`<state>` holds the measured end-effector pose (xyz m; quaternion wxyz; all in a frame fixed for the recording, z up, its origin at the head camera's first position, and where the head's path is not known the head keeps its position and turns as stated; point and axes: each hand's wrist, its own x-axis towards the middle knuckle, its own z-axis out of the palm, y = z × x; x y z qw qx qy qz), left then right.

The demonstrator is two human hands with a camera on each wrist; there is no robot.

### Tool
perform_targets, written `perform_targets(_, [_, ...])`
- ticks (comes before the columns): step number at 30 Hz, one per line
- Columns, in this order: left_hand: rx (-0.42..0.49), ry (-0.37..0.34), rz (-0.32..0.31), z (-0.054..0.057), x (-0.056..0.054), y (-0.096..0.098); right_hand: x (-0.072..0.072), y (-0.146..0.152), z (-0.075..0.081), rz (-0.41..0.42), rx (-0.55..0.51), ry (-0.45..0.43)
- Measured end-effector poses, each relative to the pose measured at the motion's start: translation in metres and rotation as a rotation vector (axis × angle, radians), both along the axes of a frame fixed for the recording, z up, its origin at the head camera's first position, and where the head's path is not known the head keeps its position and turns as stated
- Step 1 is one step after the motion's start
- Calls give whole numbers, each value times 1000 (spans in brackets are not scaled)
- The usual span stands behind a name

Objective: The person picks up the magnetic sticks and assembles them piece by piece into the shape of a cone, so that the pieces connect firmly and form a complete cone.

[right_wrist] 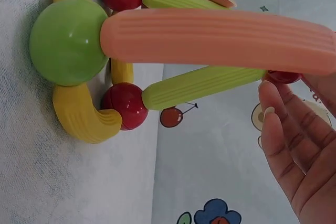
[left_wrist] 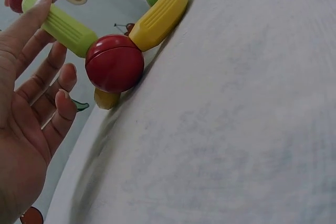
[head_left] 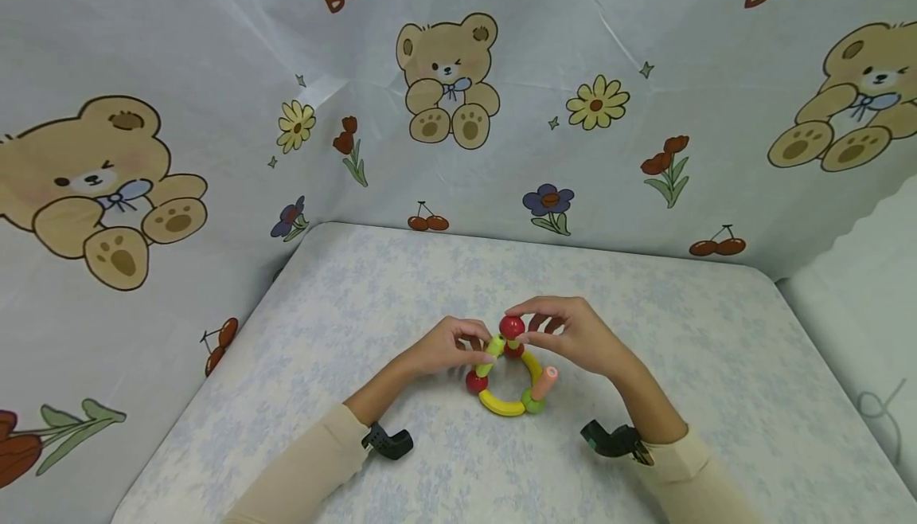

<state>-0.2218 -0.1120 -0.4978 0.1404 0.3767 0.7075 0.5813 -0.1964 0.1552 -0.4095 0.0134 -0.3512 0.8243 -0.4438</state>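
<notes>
A ring of yellow curved sticks (head_left: 501, 405) lies on the table, joined by red balls (head_left: 476, 382) and a green ball (head_left: 533, 402). From the green ball an orange stick (right_wrist: 220, 39) rises at a tilt. Two light green sticks (left_wrist: 68, 31) stand up from the red balls. My left hand (head_left: 447, 346) pinches the left one near its upper end between thumb and fingers. Thumb and index finger of my right hand (head_left: 573, 337) hold a red ball (head_left: 512, 326) on top of the other light green stick, beside the left stick's tip.
The pale, blue-patterned table (head_left: 344, 285) meets a hanging cloth (head_left: 516, 54) printed with bears and flowers at its back. Each wrist wears a black camera (head_left: 390, 442). White fabric (head_left: 860, 309) and a thin cord lie off to the right.
</notes>
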Motion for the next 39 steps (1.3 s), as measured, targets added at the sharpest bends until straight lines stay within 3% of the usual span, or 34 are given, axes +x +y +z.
perform_targets(13, [-21, 9, 2, -4, -4, -1, 0, -2, 3, 15, 34, 32])
perform_targets(23, [-50, 11, 63, -1, -4, -3, -1, 31, 14, -114, 67, 61])
perform_targets(28, [-63, 23, 117, 2, -4, -5, 10, 50, 1, -128, 113, -31])
perform_targets(34, [-29, 29, 181, 5, -2, -5, 28, 63, -23, -39, 150, -182])
perform_targets(39, [-13, 45, 201, 10, 1, 0, 38, 57, -34, 9, 125, -190])
